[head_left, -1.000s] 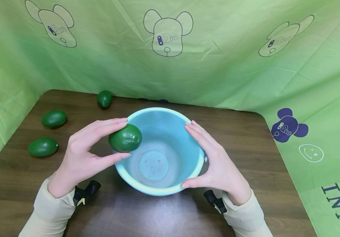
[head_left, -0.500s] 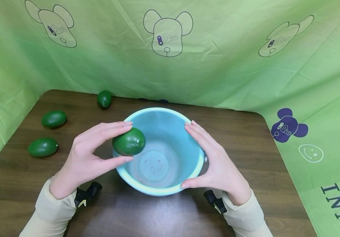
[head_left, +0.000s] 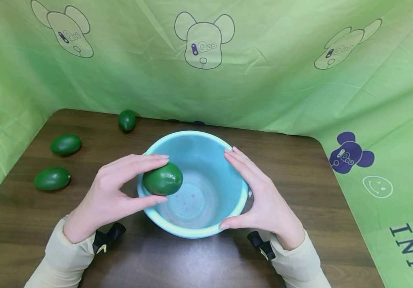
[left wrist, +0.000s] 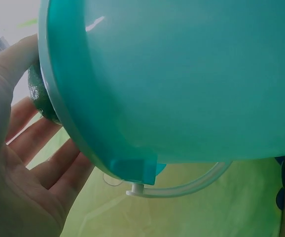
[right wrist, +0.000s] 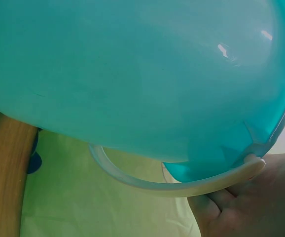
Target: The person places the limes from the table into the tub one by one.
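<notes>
My left hand pinches a dark green avocado between thumb and fingertips, over the left rim of a light blue plastic bucket. In the left wrist view the avocado shows partly behind the bucket's rim. My right hand grips the bucket's right side, fingers on the far part of the rim and thumb on the near part. The bucket stands upright, with no fruit on its visible bottom. Its pale handle hangs at the far side in the right wrist view.
Three more avocados lie on the brown wooden table: one at the left, another avocado just behind it, and a third avocado near the back edge. A green printed cloth hangs behind and along both sides.
My left hand has moved right and slightly toward me with the avocado, bringing it further over the bucket's opening. The right hand and the bucket stay in place.
</notes>
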`<state>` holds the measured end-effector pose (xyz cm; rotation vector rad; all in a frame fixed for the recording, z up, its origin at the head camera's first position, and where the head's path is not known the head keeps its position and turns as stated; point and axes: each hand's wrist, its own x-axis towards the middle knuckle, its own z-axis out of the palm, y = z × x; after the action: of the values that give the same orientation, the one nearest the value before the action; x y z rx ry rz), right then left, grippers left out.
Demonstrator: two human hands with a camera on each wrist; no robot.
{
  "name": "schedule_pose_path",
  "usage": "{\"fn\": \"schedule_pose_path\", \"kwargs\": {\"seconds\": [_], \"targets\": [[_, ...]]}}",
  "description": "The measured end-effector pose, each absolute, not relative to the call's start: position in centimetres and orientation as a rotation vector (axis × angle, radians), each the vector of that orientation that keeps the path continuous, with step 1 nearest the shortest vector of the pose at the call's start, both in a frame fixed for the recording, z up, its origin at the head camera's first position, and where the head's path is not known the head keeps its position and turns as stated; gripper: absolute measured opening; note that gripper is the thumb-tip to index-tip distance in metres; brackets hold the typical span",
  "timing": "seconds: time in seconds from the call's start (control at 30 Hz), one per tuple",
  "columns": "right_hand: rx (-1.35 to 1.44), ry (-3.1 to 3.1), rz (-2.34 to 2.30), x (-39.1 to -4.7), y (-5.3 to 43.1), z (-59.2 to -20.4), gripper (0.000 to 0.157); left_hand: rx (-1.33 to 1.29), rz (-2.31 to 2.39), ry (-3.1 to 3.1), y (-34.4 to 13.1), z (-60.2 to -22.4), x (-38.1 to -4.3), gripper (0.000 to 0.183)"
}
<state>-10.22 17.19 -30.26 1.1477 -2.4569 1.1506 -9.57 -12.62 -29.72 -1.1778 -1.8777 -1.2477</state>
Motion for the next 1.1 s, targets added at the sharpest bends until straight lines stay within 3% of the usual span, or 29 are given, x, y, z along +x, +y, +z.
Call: {"fn": "schedule_pose_path", "kwargs": {"seconds": [1.1], "targets": [[1.156,-2.446,1.138,-10.26,17.30,-30.31,0.111,-1.218,-1.277,-1.959,-11.61,-30.37,-9.18,0.051]]}}
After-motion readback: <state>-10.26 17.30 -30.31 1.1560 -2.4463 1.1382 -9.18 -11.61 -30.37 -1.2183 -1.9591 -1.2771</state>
